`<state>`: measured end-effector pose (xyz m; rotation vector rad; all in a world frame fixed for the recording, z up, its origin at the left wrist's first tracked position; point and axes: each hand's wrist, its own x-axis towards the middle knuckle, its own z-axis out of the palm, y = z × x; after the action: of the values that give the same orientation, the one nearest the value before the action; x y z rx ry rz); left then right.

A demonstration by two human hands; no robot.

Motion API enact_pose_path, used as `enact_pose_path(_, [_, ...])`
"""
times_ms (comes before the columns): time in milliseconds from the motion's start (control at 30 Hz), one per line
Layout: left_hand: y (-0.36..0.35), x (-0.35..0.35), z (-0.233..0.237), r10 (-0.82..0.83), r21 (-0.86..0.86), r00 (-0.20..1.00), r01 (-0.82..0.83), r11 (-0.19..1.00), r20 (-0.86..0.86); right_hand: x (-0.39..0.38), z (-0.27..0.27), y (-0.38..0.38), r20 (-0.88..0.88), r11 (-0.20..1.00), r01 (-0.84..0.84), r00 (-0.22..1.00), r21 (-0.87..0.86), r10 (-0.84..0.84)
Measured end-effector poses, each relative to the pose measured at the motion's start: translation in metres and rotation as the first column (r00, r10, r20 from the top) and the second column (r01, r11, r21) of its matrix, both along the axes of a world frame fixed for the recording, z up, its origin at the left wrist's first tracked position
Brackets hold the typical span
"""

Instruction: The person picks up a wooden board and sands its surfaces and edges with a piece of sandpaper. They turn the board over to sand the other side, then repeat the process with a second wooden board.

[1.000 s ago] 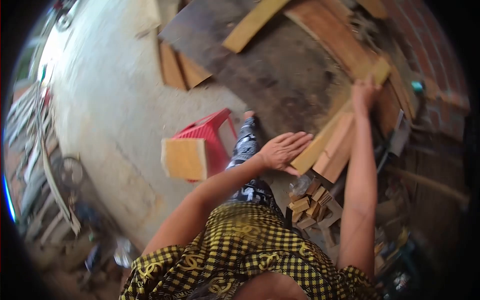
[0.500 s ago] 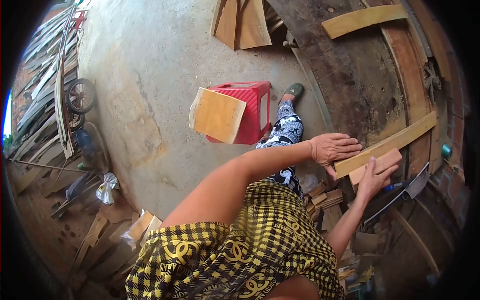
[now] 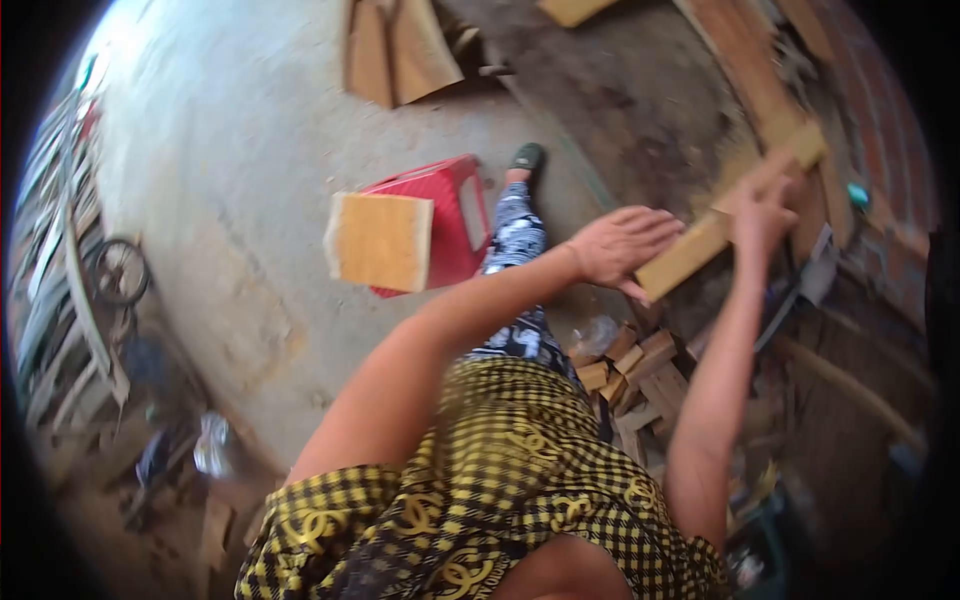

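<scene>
A long yellowish wooden plank [image 3: 690,262] lies slantwise at the edge of the dark worktable [image 3: 640,130]. Beside its near end is my left hand [image 3: 615,247], fingers stretched flat and the thumb at the plank's end. My right hand [image 3: 765,210] is over the farther part of the plank, smeared by motion. Its fingers appear curled over a short pinkish wooden block [image 3: 787,166] on the plank's top; the block is blurred and partly hidden by the hand.
A red plastic stool [image 3: 460,215] with a square wooden board [image 3: 382,242] on it stands left of my leg. Wood offcuts [image 3: 640,375] are heaped below the worktable. A blade-like tool [image 3: 815,275] is at the right, near a brick wall [image 3: 890,150]. Boards [image 3: 400,50] lean at the top.
My right hand has moved up and forward along the plank, taking the block from the plank's near side onto its top. The whole view has shifted as my head turned.
</scene>
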<state>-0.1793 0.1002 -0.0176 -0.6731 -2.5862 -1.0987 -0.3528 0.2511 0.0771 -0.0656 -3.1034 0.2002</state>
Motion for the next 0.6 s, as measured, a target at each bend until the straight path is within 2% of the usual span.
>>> enact_pose_path(100, [-0.006,-0.003,0.006,-0.064,-0.051,0.997,0.066,0.997,0.036,0.079,0.003,-0.01,-0.046,0.997,-0.016,0.999,-0.08,0.013])
enact_pose_path(200, [-0.009,-0.003,0.008,-0.068,-0.146,0.997,0.071,0.987,0.029,0.096,0.002,-0.024,-0.021,0.987,0.075,0.997,-0.141,-0.079])
enact_pose_path(267, [-0.01,-0.007,0.005,-0.074,-0.129,0.997,0.078,0.989,0.031,0.071,-0.006,-0.024,-0.067,0.992,0.062,0.995,-0.11,-0.07])
enact_pose_path(400, [-0.006,-0.008,0.004,-0.077,-0.108,0.995,0.083,0.991,0.058,-0.038,-0.014,-0.007,-0.078,0.978,0.187,0.978,-0.092,-0.195])
enact_pose_path(467, [-0.004,-0.011,0.001,-0.085,-0.102,0.995,0.09,0.991,0.054,-0.09,-0.028,0.013,-0.056,0.983,0.133,0.988,-0.129,-0.141])
enact_pose_path(567, [-0.005,-0.008,-0.001,-0.082,-0.075,0.995,0.087,0.993,0.061,-0.08,-0.002,0.004,0.086,0.973,0.127,0.99,-0.194,-0.113])
enact_pose_path(600, [-0.006,-0.007,-0.001,-0.078,-0.059,0.996,0.081,0.995,0.051,-0.072,-0.002,0.006,0.077,0.981,0.081,0.995,-0.174,-0.068])
